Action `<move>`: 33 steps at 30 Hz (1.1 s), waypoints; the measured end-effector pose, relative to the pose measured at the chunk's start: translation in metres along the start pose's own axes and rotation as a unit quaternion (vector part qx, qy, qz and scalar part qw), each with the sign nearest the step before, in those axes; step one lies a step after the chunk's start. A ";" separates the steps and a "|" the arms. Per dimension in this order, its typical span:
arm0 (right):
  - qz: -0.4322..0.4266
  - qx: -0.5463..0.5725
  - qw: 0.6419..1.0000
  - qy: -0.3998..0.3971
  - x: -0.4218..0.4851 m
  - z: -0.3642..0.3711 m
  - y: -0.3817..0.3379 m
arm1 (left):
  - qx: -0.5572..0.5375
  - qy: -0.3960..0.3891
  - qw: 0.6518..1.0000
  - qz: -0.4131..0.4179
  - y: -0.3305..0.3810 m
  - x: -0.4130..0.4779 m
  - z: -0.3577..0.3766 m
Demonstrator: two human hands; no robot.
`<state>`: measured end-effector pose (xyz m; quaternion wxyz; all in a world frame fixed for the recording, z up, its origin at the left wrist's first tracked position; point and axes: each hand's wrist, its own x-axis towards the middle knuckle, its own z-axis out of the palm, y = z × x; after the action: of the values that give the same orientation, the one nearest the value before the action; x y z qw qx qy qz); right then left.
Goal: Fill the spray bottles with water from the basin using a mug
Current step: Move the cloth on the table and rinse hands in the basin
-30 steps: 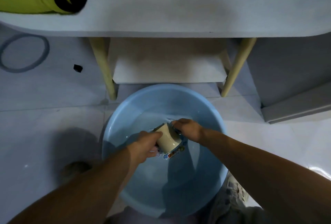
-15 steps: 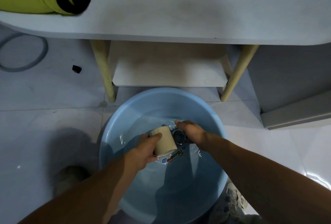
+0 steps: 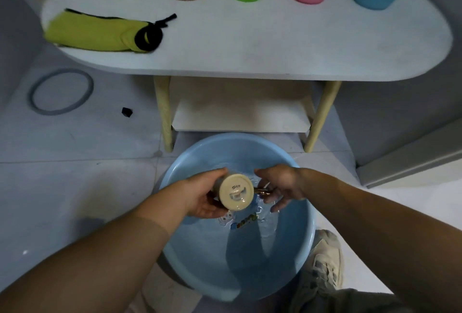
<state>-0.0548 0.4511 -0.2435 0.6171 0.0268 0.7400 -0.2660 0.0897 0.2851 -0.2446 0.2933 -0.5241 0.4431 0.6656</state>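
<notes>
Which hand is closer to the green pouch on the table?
The left hand. It holds the mug over the basin, below and right of the green pouch. The right hand is past the mug, farther to the right.

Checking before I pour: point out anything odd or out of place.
The mug in the left hand is held tipped above the basin, base facing the camera, so it likely holds no water. On the floor, a grey ring and a small black piece lie loose.

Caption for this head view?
Left hand grips a cream mug, base toward camera, over the blue basin; right hand beside it.
</notes>
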 end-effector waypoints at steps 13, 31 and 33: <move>-0.097 -0.033 0.994 0.028 -0.086 -0.005 -0.016 | 0.053 -0.005 0.995 0.084 0.004 -0.065 -0.006; -0.433 0.039 0.873 0.223 -0.254 -0.063 -0.064 | 0.160 0.096 0.812 0.552 0.094 -0.242 0.043; -0.449 0.086 0.853 0.253 -0.261 -0.082 -0.070 | 0.152 0.101 0.781 0.597 0.111 -0.244 0.063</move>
<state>-0.0928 0.5017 0.0323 0.2172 -0.1895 0.7763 -0.5606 0.0347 0.3115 0.0244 -0.1339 -0.1676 0.7898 0.5746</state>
